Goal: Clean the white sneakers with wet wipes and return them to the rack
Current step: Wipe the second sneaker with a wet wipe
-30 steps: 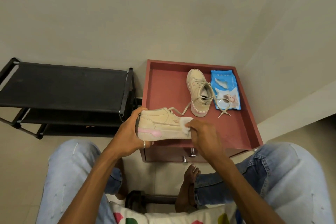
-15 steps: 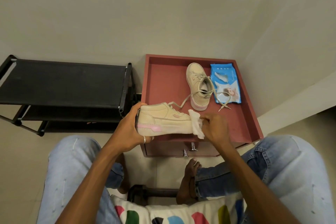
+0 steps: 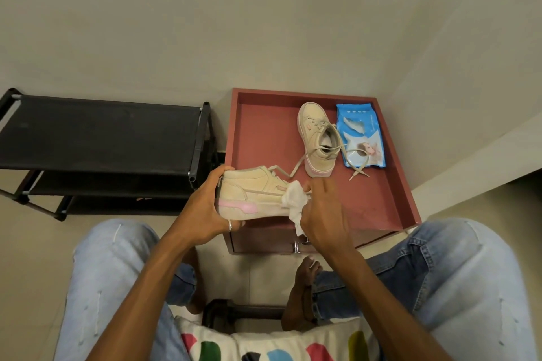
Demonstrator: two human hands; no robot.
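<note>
Head camera view: a person's left hand (image 3: 205, 214) grips the heel of a cream high-top sneaker (image 3: 252, 196), fingers curled round its back and a ring (image 3: 230, 225) on one finger. The right hand (image 3: 322, 214) pinches a crumpled white wet wipe (image 3: 294, 202) against the shoe's toe end. The sneaker, a pink stripe along its sole, is held in the air over the front edge of a dull-red cabinet top (image 3: 264, 132) with a raised rim. Farther back on that surface the second sneaker (image 3: 316, 138) stands upright, toe toward the wall. Its loose laces (image 3: 356, 168) trail onto a blue wet-wipes packet (image 3: 360, 138) just beside it on the right. Metal drawer knobs (image 3: 296, 248) show below the front rim. A black shoe rack (image 3: 99, 132) stands close on the cabinet's left, against a plain pale wall (image 3: 264, 23). The floor (image 3: 26, 258) is pale. The seated person wears light blue jeans (image 3: 457, 287).
</note>
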